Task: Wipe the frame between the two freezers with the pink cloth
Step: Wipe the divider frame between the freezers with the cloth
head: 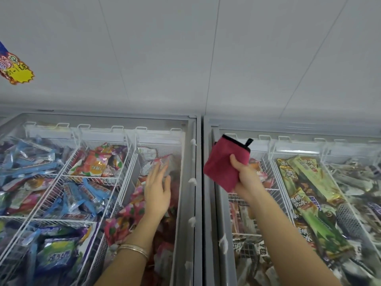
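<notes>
Two glass-topped chest freezers stand side by side. Between them runs the grey frame [199, 182], from near to far, with white blobs of foam or frost stuck along it. My right hand [246, 178] holds the folded pink cloth [224, 164], which has a black edge and loop, lifted just right of the frame over the right freezer [299, 129]. My left hand [157, 188] is flat, fingers apart, over the glass of the left freezer [103, 118] near the frame. A gold bangle circles my left wrist.
Both freezers hold white wire baskets [82, 145] filled with several packets of ice cream. A plain white wall [185, 58] rises behind them. A yellow and red price sticker [14, 69] hangs at the far left.
</notes>
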Tool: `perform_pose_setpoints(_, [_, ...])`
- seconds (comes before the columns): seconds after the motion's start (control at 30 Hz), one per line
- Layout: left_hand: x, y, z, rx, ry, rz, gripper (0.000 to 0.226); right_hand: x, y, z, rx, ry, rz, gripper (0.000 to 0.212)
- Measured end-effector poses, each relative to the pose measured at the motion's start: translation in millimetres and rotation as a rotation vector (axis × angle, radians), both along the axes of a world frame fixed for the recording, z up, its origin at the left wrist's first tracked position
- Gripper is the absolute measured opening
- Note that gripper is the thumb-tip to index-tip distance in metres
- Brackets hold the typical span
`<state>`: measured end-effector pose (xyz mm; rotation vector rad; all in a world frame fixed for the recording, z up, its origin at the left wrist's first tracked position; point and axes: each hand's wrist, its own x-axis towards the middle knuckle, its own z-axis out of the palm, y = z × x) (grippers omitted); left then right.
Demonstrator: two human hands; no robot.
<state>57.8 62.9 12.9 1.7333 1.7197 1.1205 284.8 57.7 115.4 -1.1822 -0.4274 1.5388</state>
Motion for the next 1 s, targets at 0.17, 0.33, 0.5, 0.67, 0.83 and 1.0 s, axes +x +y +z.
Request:
perform_pose_setpoints(0.17, [-2.6, 9.3, -38.5, -0.12, 0.529, -0.095, 0.055, 33.6, 38.5, -10.8, 0.008, -0.334, -0.106, 0.019])
perform_pose_setpoints(0.33, [-9.0, 14.6, -49.3, -0.085, 0.644, -0.206, 0.05, 37.6, 73.3, -38.9, 0.084, -0.812, -0.015, 0.028])
perform_pose_setpoints(0.5, [-13.6, 19.6, -52.4, -0.045, 0.633, -0.229, 0.047, 34.3, 117.6, -60.2, 0.149, -1.287, 0.105, 0.033])
perform_pose_setpoints(0.67, [-16.6, 22.0, -59.6, -0.055, 0.632, -0.255, 0.05, 21.2, 135.1, -76.5, 0.266, -1.556, 0.41, 0.041])
perform_pose_setpoints(0.83, [-16.3, 21.6, -62.5, -0.062, 0.676, -0.261, 0.051, 19.4, 140.3, -77.9, 0.178, -1.49, 0.681, 0.042])
perform_pose_setpoints(1.0, [-16.1, 21.2, -61.9, -0.061, 0.68, -0.26, 0.051, 18.9, 137.8, -77.9, 0.163, -1.433, 0.806, 0.04])
